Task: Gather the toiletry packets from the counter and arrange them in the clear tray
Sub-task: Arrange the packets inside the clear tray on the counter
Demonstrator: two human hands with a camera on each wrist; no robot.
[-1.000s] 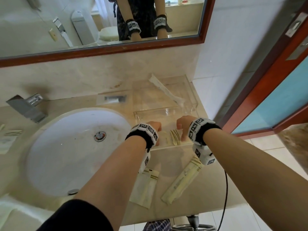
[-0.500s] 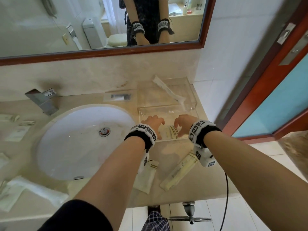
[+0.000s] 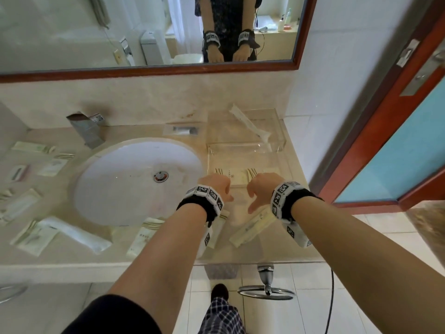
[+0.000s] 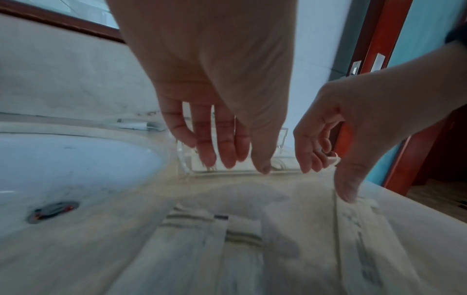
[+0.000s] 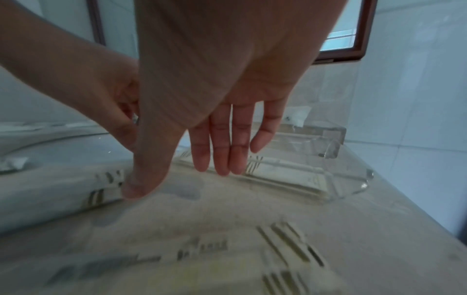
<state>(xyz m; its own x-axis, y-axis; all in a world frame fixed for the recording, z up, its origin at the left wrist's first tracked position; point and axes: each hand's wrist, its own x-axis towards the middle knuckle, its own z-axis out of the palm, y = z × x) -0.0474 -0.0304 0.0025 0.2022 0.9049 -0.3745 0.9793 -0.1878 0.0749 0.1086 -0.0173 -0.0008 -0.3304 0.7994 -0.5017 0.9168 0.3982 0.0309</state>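
At the far left of the table [image 3: 62, 257], a scatter of toiletry packets [image 3: 51, 167] lies beside the round white sink [image 3: 134, 182], with a long white packet [image 3: 74, 233] and a striped packet [image 3: 32, 237] near the front left edge. A metal faucet [image 3: 86, 128] stands behind the sink, under the wood-framed mirror [image 3: 149, 71].

Just right of the sink's front rim lies another striped packet [image 3: 144, 235]. The left hand [image 3: 215, 185] hovers above the table just in front of the clear tray [image 3: 280, 145]; in the left wrist view its fingers [image 4: 226, 147] hang straight and relaxed, slightly spread, holding nothing. A short packet [image 4: 242, 257] lies on the table under that wrist.

The right hand [image 3: 262, 186] hovers beside the left one, apart from it, also empty: its fingers [image 5: 222, 151] point down, straight and close together, and the thumb sticks out toward the table. A long packet [image 3: 252, 227] lies slanted on the table below it.

The clear tray sits at the right end of the table against the wall. Inside its near part 2 flat packets [image 3: 240, 174] with striped ends lie side by side, and 1 long white packet [image 3: 250, 127] leans diagonally across its far part.

A red-framed door [image 3: 375, 141] stands at the right.
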